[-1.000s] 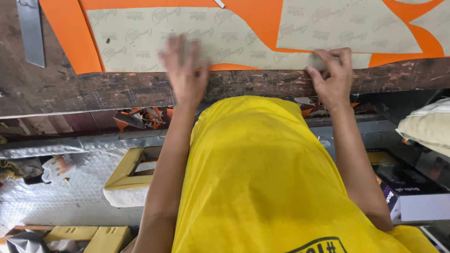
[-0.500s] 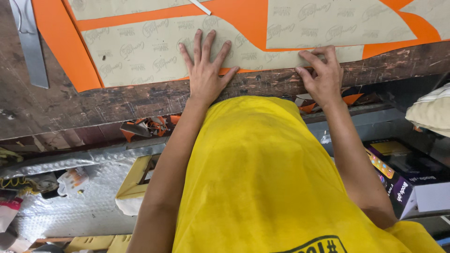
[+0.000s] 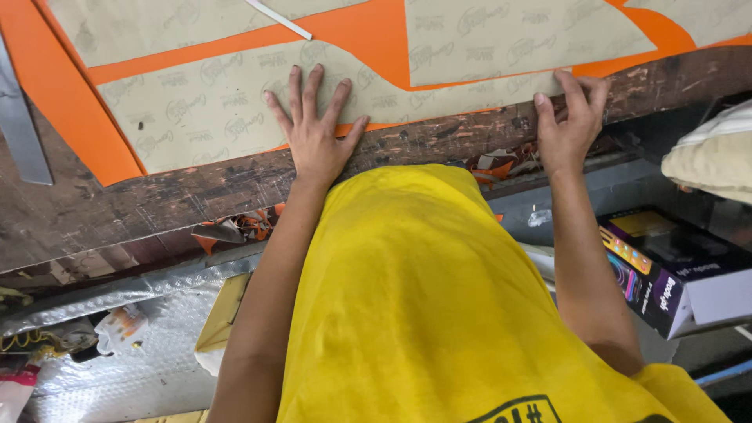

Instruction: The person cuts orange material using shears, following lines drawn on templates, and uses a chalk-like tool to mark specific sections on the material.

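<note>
Beige pattern sheet (image 3: pixel 235 110): lies flat on orange material (image 3: pixel 86 133) along the desk's (image 3: pixel 117 211) near edge. Left hand (image 3: pixel 313 133): fingers (image 3: pixel 296 86) spread, released, palm pressing the sheet. Right hand (image 3: pixel 570 125): fingers (image 3: pixel 570 86) curled at the sheet's near corner, at the desk edge; grasp cannot be told. Open box (image 3: pixel 674 274): below the desk, contents hidden.

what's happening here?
A person in a yellow shirt leans over a worn wooden bench. The left hand lies flat, fingers spread, on a beige pattern piece that sits on an orange sheet. The right hand presses the piece's lower right edge at the bench rim. More beige pieces lie further back; a metal ruler sits at far left.
</note>
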